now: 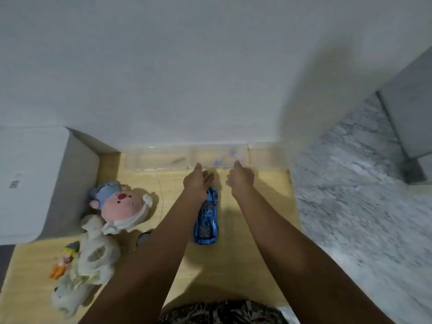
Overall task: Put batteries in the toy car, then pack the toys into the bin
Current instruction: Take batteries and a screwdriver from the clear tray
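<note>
A shiny blue toy car [207, 219] lies on the wooden table between my forearms, its far end under my left wrist. Both hands reach over it toward a clear plastic bin [163, 160] against the wall. My left hand [197, 180] is open, fingers loosely curled, holding nothing. My right hand [240, 178] is also open and empty, just short of the bin's near edge. A pink-faced plush with a blue cap [122, 204], a white plush [93, 260] and a small orange figure [64, 260] lie at the left. The frame is blurred.
A white box-like appliance [35, 183] stands at the table's left edge. A white wall rises behind the bin. Grey marble floor [362, 218] lies to the right of the table. A small dark object [143, 237] peeks out beside my left forearm.
</note>
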